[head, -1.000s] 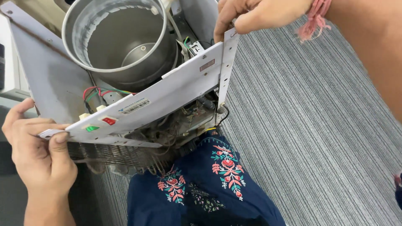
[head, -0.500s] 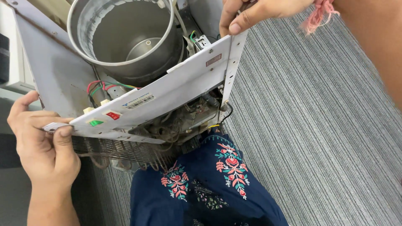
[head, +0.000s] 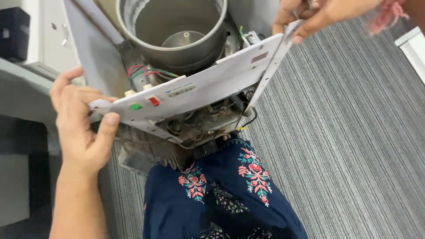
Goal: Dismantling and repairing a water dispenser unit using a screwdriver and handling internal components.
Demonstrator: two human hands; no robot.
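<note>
Largest first: the opened appliance body point(head: 102, 57) lies tipped on the striped carpet point(head: 345, 132) beyond both your hands, its round metal tank point(head: 177, 35) sitting above and between them, open end toward you.

Across the gap between your hands runs the white panel point(head: 208, 88), tilted, its lower end at your left and its upper end at your right. Your left hand point(head: 82, 128) is closed on the lower corner, thumb pressed on the face, fingers behind. Your right hand point(head: 310, 15) pinches the upper edge by the perforated side flange.

Just right of your left thumb sit a green switch point(head: 136, 106) and a red switch point(head: 153, 101). Behind the panel, coloured wires point(head: 146, 71) run toward those switches, and dusty wiring and parts point(head: 199, 126) show beneath it.

By my reading, you are at the step of freeing or refitting this panel. Any next move calls for an even grip at both ends, minding the wires behind so nothing pulls taut or snags.
</note>
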